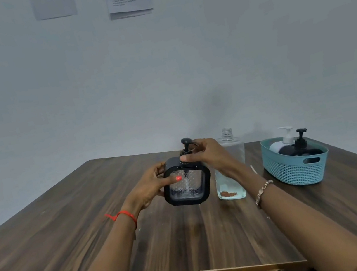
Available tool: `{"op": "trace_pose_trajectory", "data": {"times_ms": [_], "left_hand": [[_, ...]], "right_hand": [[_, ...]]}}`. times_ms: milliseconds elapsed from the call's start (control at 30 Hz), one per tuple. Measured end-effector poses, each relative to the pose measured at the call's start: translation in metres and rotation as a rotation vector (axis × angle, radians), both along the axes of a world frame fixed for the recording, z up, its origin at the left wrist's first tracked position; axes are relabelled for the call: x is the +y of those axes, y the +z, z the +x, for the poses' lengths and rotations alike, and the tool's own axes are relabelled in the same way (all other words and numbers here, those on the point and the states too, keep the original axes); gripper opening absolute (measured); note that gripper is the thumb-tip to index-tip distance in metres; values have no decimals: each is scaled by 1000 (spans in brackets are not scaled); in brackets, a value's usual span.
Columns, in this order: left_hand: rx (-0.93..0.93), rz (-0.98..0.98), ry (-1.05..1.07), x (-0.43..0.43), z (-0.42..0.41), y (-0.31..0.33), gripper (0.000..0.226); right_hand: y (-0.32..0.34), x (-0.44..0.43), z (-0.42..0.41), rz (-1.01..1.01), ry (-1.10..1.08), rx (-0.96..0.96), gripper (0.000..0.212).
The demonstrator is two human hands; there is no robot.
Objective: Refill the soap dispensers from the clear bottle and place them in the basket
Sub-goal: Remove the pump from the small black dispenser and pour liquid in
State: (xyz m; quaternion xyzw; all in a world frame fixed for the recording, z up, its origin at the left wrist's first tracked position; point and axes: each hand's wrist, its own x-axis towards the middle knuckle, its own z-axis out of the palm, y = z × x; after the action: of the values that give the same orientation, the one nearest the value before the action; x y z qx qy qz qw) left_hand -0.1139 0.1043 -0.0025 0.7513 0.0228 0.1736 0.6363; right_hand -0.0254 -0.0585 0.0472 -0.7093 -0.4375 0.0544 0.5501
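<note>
on a dark wooden table (190, 236) before a pale wall, a square black soap dispenser (187, 181) is gripped around its side by the left hand (151, 188) while its pump collar is pinched by the right hand (209, 156), with the uncapped clear bottle (232, 166) standing just behind and two dispensers (294, 146) seen in the teal basket (295, 169) to the right.

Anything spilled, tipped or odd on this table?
No spill shows. The clear bottle stands uncapped behind the right hand, with a brown patch low in its liquid. Both hands hold the square dispenser; two others stand in the basket.
</note>
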Motion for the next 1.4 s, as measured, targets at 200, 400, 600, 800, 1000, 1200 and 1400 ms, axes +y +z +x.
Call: {"op": "trace_pose_trajectory", "data": {"times_ms": [200, 400, 600, 800, 1000, 1200, 1400], "left_hand": [[-10, -20, 29, 1, 5, -2, 45], [-10, -28, 48, 5, 5, -2, 50], [-3, -35, 58, 6, 5, -3, 50], [-15, -56, 68, 5, 6, -4, 41], [8, -61, 66, 6, 2, -4, 40], [47, -86, 122, 13, -2, -8, 48], [1, -189, 372, 16, 3, -13, 35]], "right_hand": [[-7, 8, -2, 126, -158, 83, 57], [-6, 10, -7, 106, -156, 83, 45], [0, 13, -14, 104, -174, 82, 17], [0, 18, -22, -1, -251, -58, 30], [7, 15, -19, 90, -169, 131, 12], [19, 6, -10, 406, -142, 217, 18], [-13, -3, 2, 418, -229, -137, 34]]}}
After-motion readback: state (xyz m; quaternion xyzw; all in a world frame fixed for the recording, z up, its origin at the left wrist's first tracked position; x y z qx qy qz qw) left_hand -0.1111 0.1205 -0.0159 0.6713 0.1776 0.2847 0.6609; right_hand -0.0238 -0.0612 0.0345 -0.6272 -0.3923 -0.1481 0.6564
